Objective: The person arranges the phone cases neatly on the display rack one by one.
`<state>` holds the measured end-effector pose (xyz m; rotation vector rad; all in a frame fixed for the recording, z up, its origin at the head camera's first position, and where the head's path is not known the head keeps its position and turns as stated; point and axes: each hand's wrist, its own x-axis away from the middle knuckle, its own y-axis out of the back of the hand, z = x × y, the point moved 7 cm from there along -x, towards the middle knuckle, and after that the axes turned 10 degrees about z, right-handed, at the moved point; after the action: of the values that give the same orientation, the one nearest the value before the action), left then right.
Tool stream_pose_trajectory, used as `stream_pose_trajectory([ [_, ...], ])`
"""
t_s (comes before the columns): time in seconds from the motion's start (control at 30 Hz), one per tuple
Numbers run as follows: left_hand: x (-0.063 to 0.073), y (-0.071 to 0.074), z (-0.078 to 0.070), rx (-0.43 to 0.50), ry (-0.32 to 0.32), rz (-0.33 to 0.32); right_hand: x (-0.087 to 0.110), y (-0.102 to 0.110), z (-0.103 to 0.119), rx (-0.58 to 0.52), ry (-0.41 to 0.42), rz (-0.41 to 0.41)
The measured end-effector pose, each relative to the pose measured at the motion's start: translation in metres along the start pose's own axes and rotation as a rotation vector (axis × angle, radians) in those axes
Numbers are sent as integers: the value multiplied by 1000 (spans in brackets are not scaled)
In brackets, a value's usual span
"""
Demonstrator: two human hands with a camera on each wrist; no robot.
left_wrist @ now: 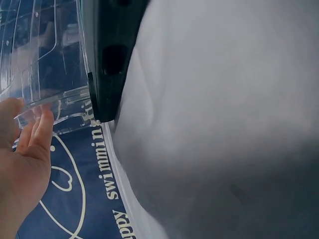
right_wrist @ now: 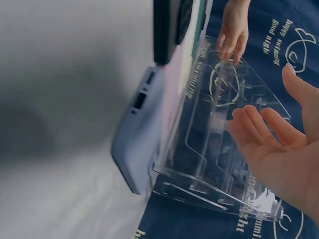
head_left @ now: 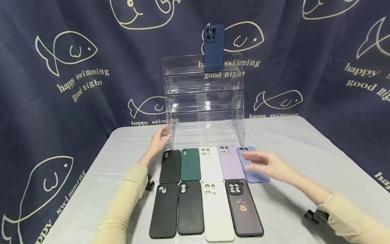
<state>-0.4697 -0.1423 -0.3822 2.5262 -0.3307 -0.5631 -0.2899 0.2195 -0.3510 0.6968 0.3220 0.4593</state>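
Observation:
A clear tiered display stand (head_left: 204, 110) stands at the back of the table. On its top tier a dark blue phone case (head_left: 214, 51) stands upright. My left hand (head_left: 159, 139) holds the stand's left side edge, with thumb and fingers at the clear plastic in the left wrist view. Over the light blue phone case (head_left: 255, 174) hovers my right hand (head_left: 268, 164), fingers extended and holding nothing. Left of that case lie a lilac case (head_left: 232, 166), a white case (head_left: 211, 167), a green case (head_left: 190, 166) and a black case (head_left: 170, 167).
A nearer row has black cases (head_left: 191, 210), another white case (head_left: 217, 213) and a dark patterned case (head_left: 246, 210) with a black frame. Pale cloth covers the table (head_left: 292, 142). Behind it hangs a navy fish-print curtain (head_left: 122, 44).

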Motion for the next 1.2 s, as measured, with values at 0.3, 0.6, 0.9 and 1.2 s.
stream_pose_trajectory([
  [0.3,0,-1,-1,7,-15,1,5,-26,-7,25,24,94],
  [0.6,1,-1,-1,13,3,15,11,-45,-10,16,42,198],
  [0.9,2,-1,1,11,31,15,14,-49,-11,38,58,196],
  [1.2,3,-2,0,17,28,20,22,-50,-10,98,22,165],
])
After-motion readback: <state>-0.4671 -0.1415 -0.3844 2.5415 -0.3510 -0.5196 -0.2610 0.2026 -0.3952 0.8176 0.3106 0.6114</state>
